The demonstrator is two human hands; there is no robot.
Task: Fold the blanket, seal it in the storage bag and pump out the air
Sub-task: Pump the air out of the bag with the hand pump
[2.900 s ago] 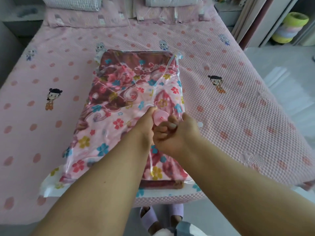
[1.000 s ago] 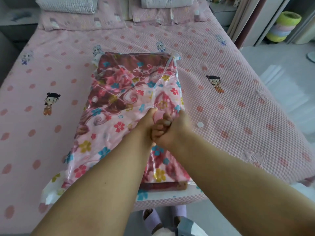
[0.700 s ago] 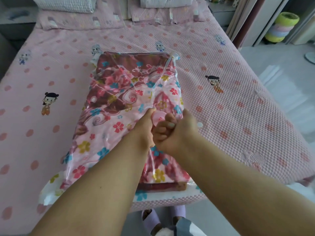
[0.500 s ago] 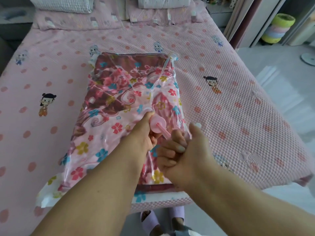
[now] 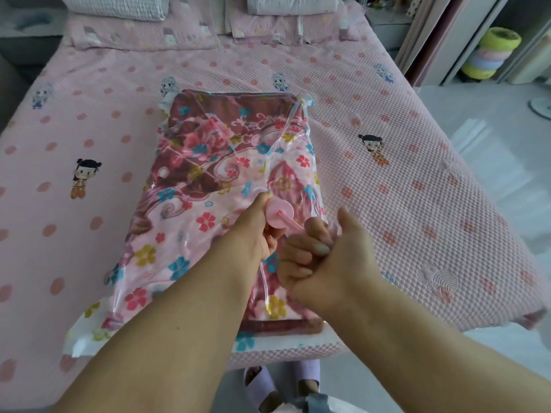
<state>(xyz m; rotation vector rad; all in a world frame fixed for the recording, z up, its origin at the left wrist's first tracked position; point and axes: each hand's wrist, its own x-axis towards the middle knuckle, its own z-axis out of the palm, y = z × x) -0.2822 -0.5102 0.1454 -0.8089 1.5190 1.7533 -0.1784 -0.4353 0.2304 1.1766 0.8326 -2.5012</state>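
- Blanket (image 5: pixel 208 180): folded, inside the clear storage bag (image 5: pixel 143 257), lying along the middle of the bed (image 5: pixel 417 204) with one end at its near edge. Folding judged done; bag looks closed.
- Hand pump (image 5: pixel 278 214): pink, standing on the bag.
- Left hand (image 5: pixel 253 231): grip closed around the pump body.
- Right hand (image 5: pixel 325 263): fist wrapped on the plunger rod, drawn out.
- Remaining: pumping; bag not yet tight.
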